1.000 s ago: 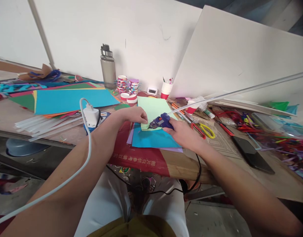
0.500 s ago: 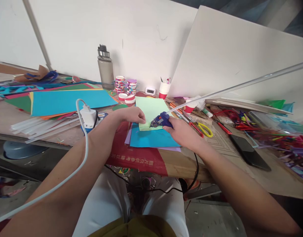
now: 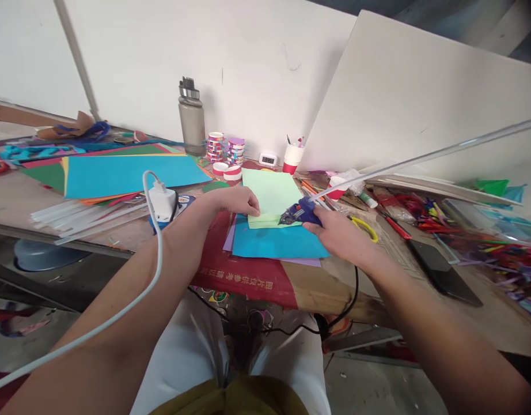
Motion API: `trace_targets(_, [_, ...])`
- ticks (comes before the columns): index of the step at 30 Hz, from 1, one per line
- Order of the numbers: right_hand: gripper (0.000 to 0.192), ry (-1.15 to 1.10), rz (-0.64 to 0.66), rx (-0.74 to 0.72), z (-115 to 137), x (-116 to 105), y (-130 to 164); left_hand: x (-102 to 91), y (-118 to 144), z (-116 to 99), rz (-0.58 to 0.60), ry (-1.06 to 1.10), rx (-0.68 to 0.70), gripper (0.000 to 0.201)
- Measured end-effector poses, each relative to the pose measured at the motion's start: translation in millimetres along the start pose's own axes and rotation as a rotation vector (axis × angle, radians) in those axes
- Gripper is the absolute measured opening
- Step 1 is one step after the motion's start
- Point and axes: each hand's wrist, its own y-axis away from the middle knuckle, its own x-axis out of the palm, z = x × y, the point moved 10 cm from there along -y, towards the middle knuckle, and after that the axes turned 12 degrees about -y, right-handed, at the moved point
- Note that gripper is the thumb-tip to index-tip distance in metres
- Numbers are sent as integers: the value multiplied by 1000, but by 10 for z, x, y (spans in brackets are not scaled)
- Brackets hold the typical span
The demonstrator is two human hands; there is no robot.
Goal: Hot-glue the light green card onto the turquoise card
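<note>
Glue gun (image 3: 300,212), blue, fitted with long clear glue stick (image 3: 404,158): grasped in right hand (image 3: 342,233), nozzle (image 3: 284,219) at near edge of pale green sheet (image 3: 272,189). Left hand (image 3: 237,202): fingers curled at sheet's near left corner; whether pinching it, cannot tell. Beneath: bright blue sheet (image 3: 276,243), on worktop (image 3: 12,199). Right: yellow-handled scissors (image 3: 371,230), black phone (image 3: 442,271). Beyond: white clock (image 3: 268,158), grey bottle (image 3: 192,124), stacked paper cups (image 3: 293,155).

Worn on my head, the single camera faces forward and down over the tabletop (image 3: 10,203), my left hand (image 3: 242,202) and right hand (image 3: 341,231) near mid-view. It sees from my lap (image 3: 183,357) to the white wall (image 3: 257,75).
</note>
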Motion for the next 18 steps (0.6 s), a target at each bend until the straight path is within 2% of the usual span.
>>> trace_targets(9, [27, -77, 47, -86, 385, 163, -55, -14, -4, -25, -12, -37, 39, 29])
trace_targets(18, [24, -124, 46, -131, 485, 227, -109, -4, -19, -4, -15, -62, 46, 28])
